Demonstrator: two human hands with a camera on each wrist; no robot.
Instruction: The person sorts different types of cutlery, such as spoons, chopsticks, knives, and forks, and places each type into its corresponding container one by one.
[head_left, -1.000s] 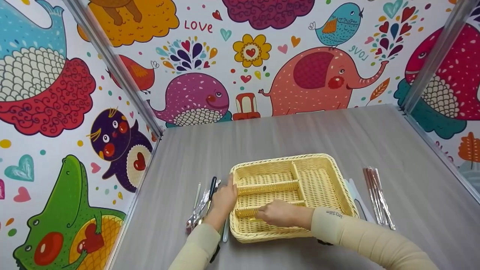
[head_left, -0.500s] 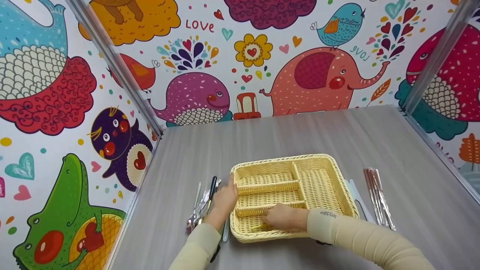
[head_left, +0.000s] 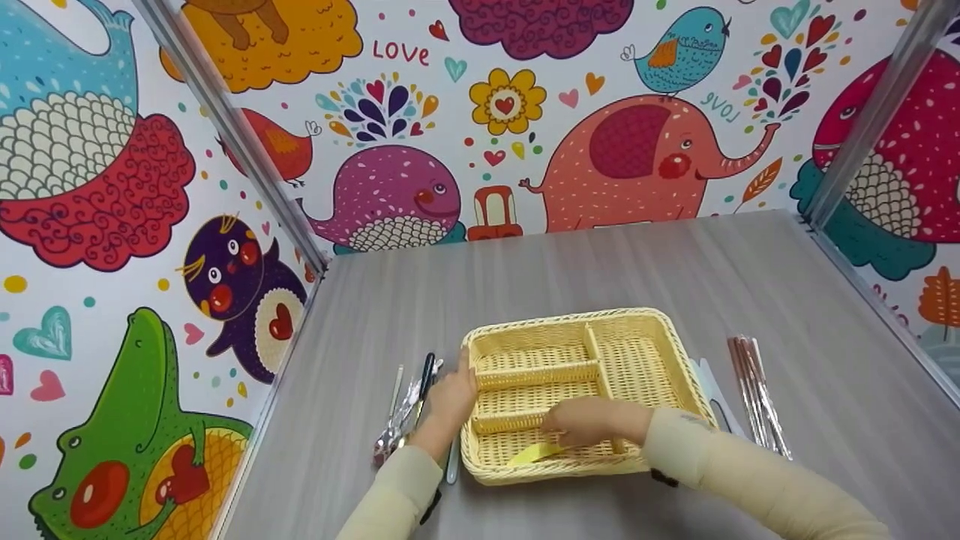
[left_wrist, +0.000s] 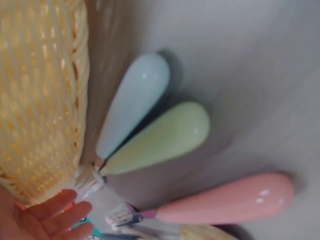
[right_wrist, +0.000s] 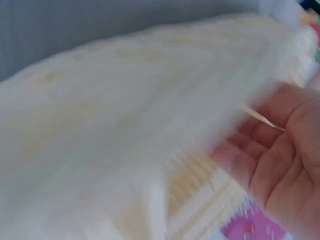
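Note:
A yellow wicker basket [head_left: 679, 360] with several compartments sits mid-table. My left hand [head_left: 448, 401] rests against its left rim, and its fingers [left_wrist: 50, 215] show nearly straight beside the basket wall [left_wrist: 45, 100]. My right hand [head_left: 592, 421] is inside the basket over the nearest compartment, its palm [right_wrist: 285, 150] loose and uncurled. A yellow piece [head_left: 535, 453] lies in that compartment just left of the right hand. Cutlery [head_left: 401, 412] lies left of the basket; its pale blue handle [left_wrist: 132, 105], green handle [left_wrist: 160, 137] and pink handle [left_wrist: 225, 200] rest on the table.
Reddish chopsticks [head_left: 754, 394] and a white utensil [head_left: 711, 390] lie right of the basket. The grey table [head_left: 525, 277] is enclosed by cartoon-patterned walls at the back and both sides. The right wrist view is heavily blurred.
My right hand has drawn back to the right inside the basket, uncovering the yellow piece in the nearest compartment. The left hand has stayed at the basket's left rim.

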